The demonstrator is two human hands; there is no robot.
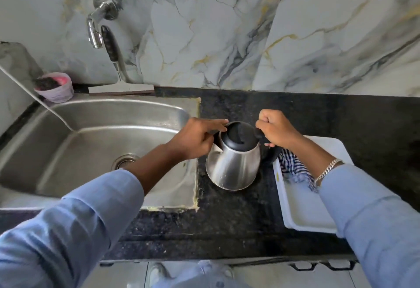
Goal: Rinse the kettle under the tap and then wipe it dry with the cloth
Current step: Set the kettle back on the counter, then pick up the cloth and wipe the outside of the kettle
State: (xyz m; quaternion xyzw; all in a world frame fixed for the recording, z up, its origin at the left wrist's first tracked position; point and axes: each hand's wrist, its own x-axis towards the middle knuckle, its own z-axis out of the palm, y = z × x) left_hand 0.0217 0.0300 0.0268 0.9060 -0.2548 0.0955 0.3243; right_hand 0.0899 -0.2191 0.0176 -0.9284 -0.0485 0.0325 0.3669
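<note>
A steel kettle (pixel 234 167) stands upright on the black worktop (pixel 318 115), just right of the sink (pixel 91 133), its black lid (pixel 239 136) shut. The spout points left, toward the sink, and the black handle points right, toward the tray (pixel 302 210); the kettle's long axis runs straight up from the worktop.

The right hand (pixel 276 130) is curled into a fist around the top of the handle. The left hand (pixel 197 138) rests against the spout side, fingers stretched flat along the rim and thumb tucked under; whether it truly grips the kettle cannot be told.

The sink basin holds nothing but its drain (pixel 125 160), and a thin white line (pixel 34 96) dips into it from the left. The tap (pixel 100 21) is on the marble wall above the sink's back edge, with no water seen coming from it. A squeegee (pixel 118 69) leans on the wall behind the sink. At the sink's back left corner sits a small white cup (pixel 55 88) holding something dark and something pink.

The white tray lies on the worktop just right of the kettle, and a blue-and-white checked cloth (pixel 295 171) lies bunched in its near-kettle end, partly under the right wrist, which wears a chain bracelet (pixel 327 171). The rest of the tray is bare.
</note>
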